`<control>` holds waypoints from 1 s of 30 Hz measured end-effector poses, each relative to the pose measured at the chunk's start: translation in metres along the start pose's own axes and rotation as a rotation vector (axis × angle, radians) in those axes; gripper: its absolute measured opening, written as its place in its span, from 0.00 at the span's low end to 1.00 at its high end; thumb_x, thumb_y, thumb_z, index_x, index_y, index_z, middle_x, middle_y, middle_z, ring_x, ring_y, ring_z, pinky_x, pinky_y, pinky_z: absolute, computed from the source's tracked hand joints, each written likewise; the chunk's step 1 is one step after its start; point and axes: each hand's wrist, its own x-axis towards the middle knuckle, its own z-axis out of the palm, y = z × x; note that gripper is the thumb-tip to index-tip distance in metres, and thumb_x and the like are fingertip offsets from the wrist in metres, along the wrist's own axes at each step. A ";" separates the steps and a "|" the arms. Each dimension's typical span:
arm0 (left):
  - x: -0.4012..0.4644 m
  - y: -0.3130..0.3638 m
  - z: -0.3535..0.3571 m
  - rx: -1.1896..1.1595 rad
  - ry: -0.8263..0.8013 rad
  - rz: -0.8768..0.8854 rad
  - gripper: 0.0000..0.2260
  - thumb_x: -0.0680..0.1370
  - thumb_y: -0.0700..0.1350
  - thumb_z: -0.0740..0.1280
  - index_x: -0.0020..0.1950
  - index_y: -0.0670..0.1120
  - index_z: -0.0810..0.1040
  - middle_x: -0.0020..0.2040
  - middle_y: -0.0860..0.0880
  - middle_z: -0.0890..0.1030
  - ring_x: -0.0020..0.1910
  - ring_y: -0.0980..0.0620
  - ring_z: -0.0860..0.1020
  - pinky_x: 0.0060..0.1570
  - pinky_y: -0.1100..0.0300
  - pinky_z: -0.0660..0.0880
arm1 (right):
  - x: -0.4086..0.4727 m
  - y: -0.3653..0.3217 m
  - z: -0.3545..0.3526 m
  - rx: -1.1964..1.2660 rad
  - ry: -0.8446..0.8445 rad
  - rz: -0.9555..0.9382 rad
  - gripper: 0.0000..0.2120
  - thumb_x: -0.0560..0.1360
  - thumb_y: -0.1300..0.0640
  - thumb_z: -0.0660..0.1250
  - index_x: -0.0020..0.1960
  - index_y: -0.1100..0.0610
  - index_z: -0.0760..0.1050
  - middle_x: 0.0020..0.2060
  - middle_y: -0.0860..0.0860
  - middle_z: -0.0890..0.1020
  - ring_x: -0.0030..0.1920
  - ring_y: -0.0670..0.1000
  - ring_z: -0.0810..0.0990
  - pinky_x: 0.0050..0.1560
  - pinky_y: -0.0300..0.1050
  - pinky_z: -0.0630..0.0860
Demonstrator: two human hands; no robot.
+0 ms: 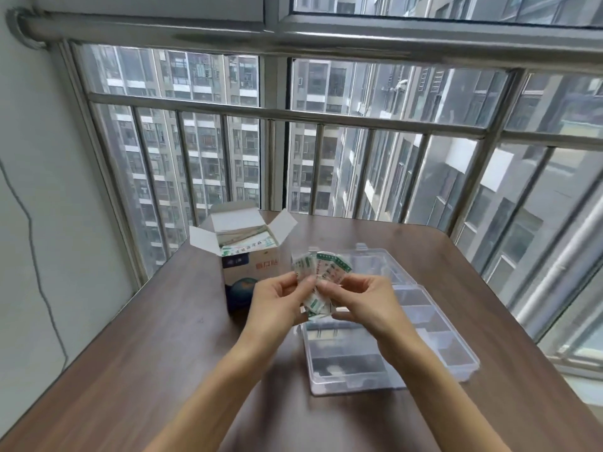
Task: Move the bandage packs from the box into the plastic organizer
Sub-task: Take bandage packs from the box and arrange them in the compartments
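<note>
A cardboard box [248, 265] with its flaps open stands at the far left of the table, and more white-and-green bandage packs [248, 244] fill its top. My left hand [277, 305] and my right hand [359, 301] together pinch a fanned bunch of bandage packs [321, 272] above the table, between the box and the organizer. The clear plastic organizer [394, 340] lies open to the right, under my right hand. Its lid [375, 262] is folded back behind it. Several compartments are visible; what lies in them I cannot tell.
The brown wooden table [146, 353] stands against a metal railing [293, 115] and a window with tower blocks beyond. A white wall [32, 223] with a thin cable runs down the left side.
</note>
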 end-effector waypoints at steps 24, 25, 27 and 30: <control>0.005 -0.013 -0.008 0.035 0.054 0.130 0.06 0.73 0.37 0.72 0.48 0.43 0.84 0.43 0.45 0.86 0.43 0.47 0.84 0.43 0.57 0.82 | 0.007 0.011 -0.003 -0.186 -0.130 -0.054 0.10 0.79 0.62 0.61 0.59 0.56 0.75 0.49 0.53 0.81 0.46 0.48 0.79 0.41 0.34 0.75; 0.005 -0.012 -0.007 0.043 0.036 0.119 0.05 0.74 0.37 0.70 0.47 0.45 0.84 0.43 0.46 0.86 0.43 0.49 0.84 0.42 0.58 0.81 | 0.008 0.013 -0.001 -0.195 -0.107 -0.062 0.10 0.79 0.63 0.60 0.59 0.56 0.74 0.49 0.53 0.81 0.46 0.48 0.79 0.41 0.35 0.76; 0.005 -0.011 -0.006 0.054 0.001 0.093 0.07 0.77 0.37 0.67 0.46 0.47 0.83 0.43 0.48 0.86 0.42 0.51 0.84 0.41 0.62 0.81 | 0.009 0.015 0.001 -0.208 -0.042 -0.076 0.11 0.79 0.64 0.59 0.60 0.56 0.72 0.48 0.53 0.80 0.44 0.47 0.79 0.41 0.37 0.77; 0.007 -0.010 -0.009 0.083 0.052 0.123 0.09 0.79 0.36 0.64 0.44 0.47 0.82 0.41 0.50 0.86 0.42 0.52 0.84 0.41 0.62 0.81 | 0.015 0.009 -0.008 -0.189 0.047 -0.133 0.10 0.80 0.66 0.58 0.58 0.55 0.71 0.48 0.49 0.79 0.44 0.45 0.77 0.41 0.35 0.74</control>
